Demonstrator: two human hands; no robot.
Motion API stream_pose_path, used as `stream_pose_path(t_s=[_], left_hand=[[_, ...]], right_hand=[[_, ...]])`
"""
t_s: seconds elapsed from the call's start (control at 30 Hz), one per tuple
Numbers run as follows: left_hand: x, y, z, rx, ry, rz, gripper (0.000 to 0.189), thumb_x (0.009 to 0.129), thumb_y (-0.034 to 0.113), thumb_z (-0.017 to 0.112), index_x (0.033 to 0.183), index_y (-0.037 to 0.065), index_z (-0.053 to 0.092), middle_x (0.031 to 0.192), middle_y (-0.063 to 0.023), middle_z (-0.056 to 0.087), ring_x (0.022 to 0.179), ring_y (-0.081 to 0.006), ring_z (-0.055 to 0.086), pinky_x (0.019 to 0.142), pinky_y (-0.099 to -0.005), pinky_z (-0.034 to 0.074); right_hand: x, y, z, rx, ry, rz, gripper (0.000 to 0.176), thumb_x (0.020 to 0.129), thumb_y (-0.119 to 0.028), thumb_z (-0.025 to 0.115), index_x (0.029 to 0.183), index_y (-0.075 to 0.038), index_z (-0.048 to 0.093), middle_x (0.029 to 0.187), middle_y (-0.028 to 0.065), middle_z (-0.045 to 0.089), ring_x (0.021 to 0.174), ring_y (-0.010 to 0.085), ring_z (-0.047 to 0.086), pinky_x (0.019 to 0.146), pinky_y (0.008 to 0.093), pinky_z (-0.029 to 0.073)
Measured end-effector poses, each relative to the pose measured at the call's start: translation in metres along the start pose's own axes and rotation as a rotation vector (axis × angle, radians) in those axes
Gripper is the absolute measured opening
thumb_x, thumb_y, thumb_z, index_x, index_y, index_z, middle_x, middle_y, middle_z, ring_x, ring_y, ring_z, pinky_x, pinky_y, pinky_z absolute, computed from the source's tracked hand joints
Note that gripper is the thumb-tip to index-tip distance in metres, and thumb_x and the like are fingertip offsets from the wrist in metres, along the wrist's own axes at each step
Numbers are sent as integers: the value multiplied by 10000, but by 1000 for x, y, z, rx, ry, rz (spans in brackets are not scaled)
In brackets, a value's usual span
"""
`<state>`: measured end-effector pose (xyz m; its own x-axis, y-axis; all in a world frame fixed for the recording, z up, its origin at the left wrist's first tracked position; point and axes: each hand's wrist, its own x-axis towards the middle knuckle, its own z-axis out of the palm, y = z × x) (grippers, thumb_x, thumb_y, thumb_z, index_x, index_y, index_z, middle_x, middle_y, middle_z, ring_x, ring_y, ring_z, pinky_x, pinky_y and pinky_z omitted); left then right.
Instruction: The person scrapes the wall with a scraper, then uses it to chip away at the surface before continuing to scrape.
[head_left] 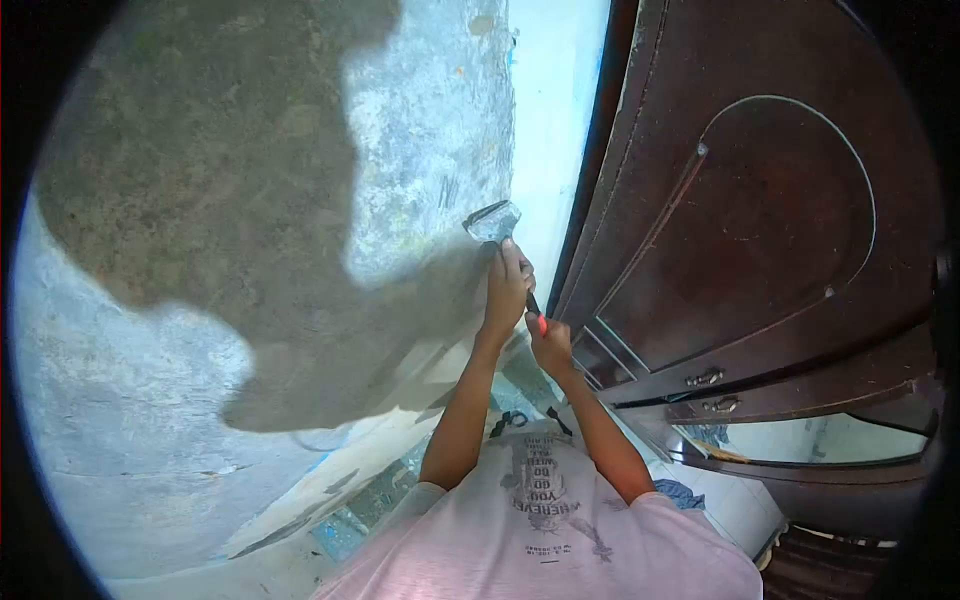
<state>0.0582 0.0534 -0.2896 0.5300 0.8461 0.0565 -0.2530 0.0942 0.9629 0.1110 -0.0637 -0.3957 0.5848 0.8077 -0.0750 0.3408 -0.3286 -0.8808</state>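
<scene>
A scraper [492, 222] with a wide, whitish-grey metal blade lies against the worn wall [420, 160], near the edge of a smooth white strip [545, 130]. My left hand [508, 280] is closed round the upper part of its handle, just below the blade. Lower down, my right hand [550, 345] wraps round the handle's end, where a bit of red shows beside the thumb. The handle between the two hands is dark. Both hands are close together, in front of my chest.
A dark brown wooden cabinet [770, 220] with curved trim and metal handles stands close on the right. Below it are a mirror-like panel [850, 438] and a blue cloth [680, 493]. A large shadow covers much of the wall. Stained floor [345, 530] shows at the lower left.
</scene>
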Motion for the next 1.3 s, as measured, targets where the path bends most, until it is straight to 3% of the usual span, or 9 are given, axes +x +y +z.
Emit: stream_pose_path(t_s=[0.13, 0.17, 0.3, 0.87, 0.93, 1.1, 1.2, 1.23, 1.3], left_hand=[[-17, -20, -2, -18, 67, -102, 436, 1080, 466, 318, 878, 89, 403, 659, -11, 397, 538, -117, 404, 518, -288, 401], [-21, -35, -7, -35, 54, -130, 429, 1080, 471, 311, 886, 99, 400, 662, -2, 394, 550, -111, 403, 526, -285, 398], [-15, -22, -5, -50, 2, -89, 449, 1074, 502, 320, 868, 111, 398, 659, 10, 386, 556, -109, 405, 532, -281, 388], [-26, -36, -6, -72, 61, -122, 452, 1068, 514, 342, 871, 112, 408, 674, 3, 403, 559, -106, 416, 564, -275, 409], [-27, -39, -6, -133, 103, -201, 441, 1072, 498, 338, 870, 113, 409, 673, 4, 404, 558, -104, 411, 556, -275, 405], [-7, -9, 0, -82, -7, -96, 405, 1081, 415, 340, 859, 86, 419, 667, -1, 419, 523, -111, 403, 498, -280, 363], [-19, -34, -5, -114, 36, -105, 395, 1084, 412, 329, 845, 107, 403, 638, 21, 375, 504, -92, 379, 481, -261, 357], [-20, -57, -11, -164, 80, -163, 395, 1087, 416, 321, 835, 119, 392, 630, 31, 356, 510, -80, 377, 472, -248, 351], [-29, -49, -8, -106, 104, -186, 405, 1085, 428, 313, 834, 120, 392, 633, 28, 364, 516, -84, 375, 485, -256, 356]], right_hand=[[-18, 25, 18, -37, 153, -150, 525, 997, -406, 574, 676, 9, 594, 553, 202, 514, 508, 332, 536, 542, 482, 386], [-20, 55, 36, -281, 356, -530, 537, 1004, -426, 534, 694, 4, 616, 599, 238, 552, 587, 402, 590, 590, 508, 407], [-11, 28, 15, -211, 81, -64, 524, 991, -493, 534, 822, -29, 710, 675, 216, 649, 686, 418, 659, 639, 489, 491], [-25, 47, 19, -142, 78, -36, 530, 981, -487, 557, 806, 3, 658, 679, 274, 592, 671, 449, 622, 629, 495, 457], [-32, 39, 20, -262, 306, -485, 555, 1013, -435, 515, 711, 22, 607, 631, 267, 568, 601, 467, 583, 577, 532, 421], [-10, 4, -3, -29, 51, -51, 525, 1009, -413, 547, 742, 31, 630, 616, 225, 586, 564, 399, 520, 585, 463, 411], [-18, 36, 15, -81, 96, -137, 508, 1013, -413, 534, 768, 17, 651, 677, 236, 623, 620, 430, 577, 624, 481, 445], [-18, 93, 47, -326, 288, -470, 437, 1017, -327, 544, 734, 0, 612, 622, 261, 533, 618, 412, 605, 559, 513, 393], [-27, 73, 30, -227, 203, -370, 417, 1015, -321, 550, 753, -3, 616, 623, 259, 533, 614, 393, 613, 554, 509, 393]])
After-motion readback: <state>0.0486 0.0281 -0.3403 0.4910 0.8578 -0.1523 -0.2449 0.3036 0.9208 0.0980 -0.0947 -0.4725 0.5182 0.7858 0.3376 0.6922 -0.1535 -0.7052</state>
